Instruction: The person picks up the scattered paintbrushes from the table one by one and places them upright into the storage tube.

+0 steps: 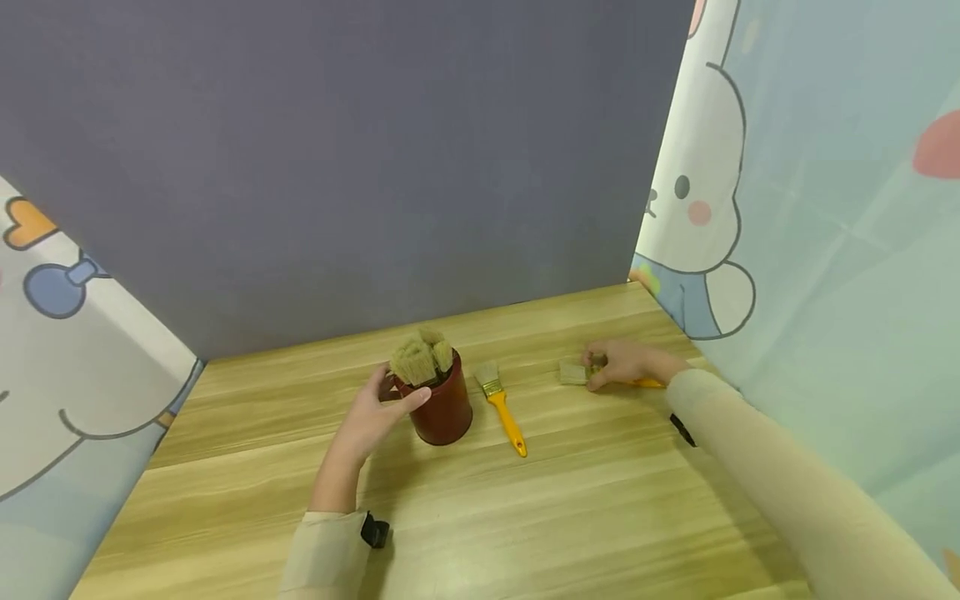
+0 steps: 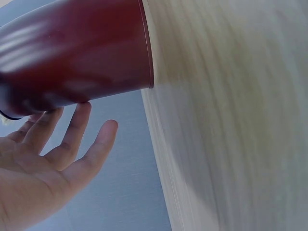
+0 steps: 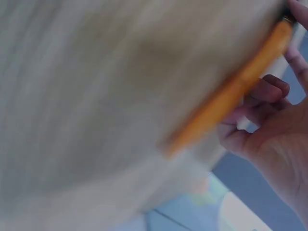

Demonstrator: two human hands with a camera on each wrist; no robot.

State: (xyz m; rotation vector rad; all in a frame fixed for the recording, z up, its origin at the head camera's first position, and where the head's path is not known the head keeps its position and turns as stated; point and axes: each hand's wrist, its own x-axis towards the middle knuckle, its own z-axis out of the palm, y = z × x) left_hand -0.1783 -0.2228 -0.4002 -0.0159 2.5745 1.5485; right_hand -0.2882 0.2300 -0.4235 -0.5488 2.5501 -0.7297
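A dark red pot (image 1: 442, 414) holds several bristle brushes (image 1: 420, 360), bristles upward. My left hand (image 1: 381, 410) grips the pot near its rim, thumb across the near side and fingers on the left side; in the left wrist view some fingertips touch the wall and the little finger stands off it. To the right, my right hand (image 1: 622, 364) pinches a paintbrush (image 1: 573, 373) near its metal band. That brush lies low along the tabletop, bristles to the left; its orange handle (image 3: 226, 98) is blurred in the right wrist view.
Another paintbrush (image 1: 504, 407) with a yellow-orange handle lies between the pot and my right hand, bristles away from me. The wood-grain table (image 1: 480, 517) ends at a grey panel (image 1: 360, 167) behind. Cartoon-printed sheets (image 1: 825, 217) flank it on both sides.
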